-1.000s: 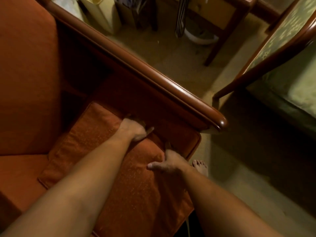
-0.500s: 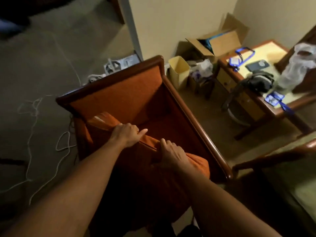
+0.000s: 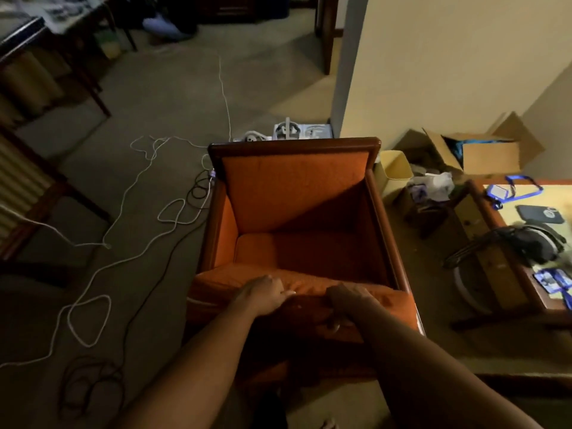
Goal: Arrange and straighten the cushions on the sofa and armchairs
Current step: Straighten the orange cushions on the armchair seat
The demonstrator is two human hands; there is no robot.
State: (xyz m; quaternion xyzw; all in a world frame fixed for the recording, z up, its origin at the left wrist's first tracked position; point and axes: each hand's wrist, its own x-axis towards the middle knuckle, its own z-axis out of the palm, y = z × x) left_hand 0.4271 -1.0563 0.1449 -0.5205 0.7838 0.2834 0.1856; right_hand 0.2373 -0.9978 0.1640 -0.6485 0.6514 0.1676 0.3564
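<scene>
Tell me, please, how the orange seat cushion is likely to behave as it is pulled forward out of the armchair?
The orange seat cushion will probably flex, not stay stiff: its front edge bunches under the left hand and right hand. It looks soft-filled, so likely light for its bulk. The woven cover should grip well, not slip, against the armchair.

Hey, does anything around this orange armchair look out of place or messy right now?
Yes. The seat cushion is pulled forward, hanging over the armchair's front edge, gripped by the left hand and right hand. White and black cables sprawl loosely across the carpet beside it.
</scene>
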